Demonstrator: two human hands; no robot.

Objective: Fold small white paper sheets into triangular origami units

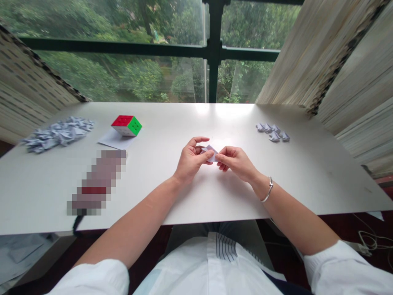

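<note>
Between my hands, just above the white table, is a small folded piece of white paper (210, 150) with a pointed upper corner. My left hand (192, 159) pinches its left part with the thumb on top, while the index finger reaches out beyond it. At the paper's lower right edge, my right hand (235, 161) grips it between thumb and fingertips. The other fingers of the right hand are curled underneath. A silver bracelet circles the right wrist.
Several small folded paper pieces (274, 132) lie at the back right. A large heap of similar pieces (59, 133) is at the far left. A puzzle cube (127, 125) rests on white paper sheets (112, 140). Nearer, a pixelated object (98, 182) has a dark strap.
</note>
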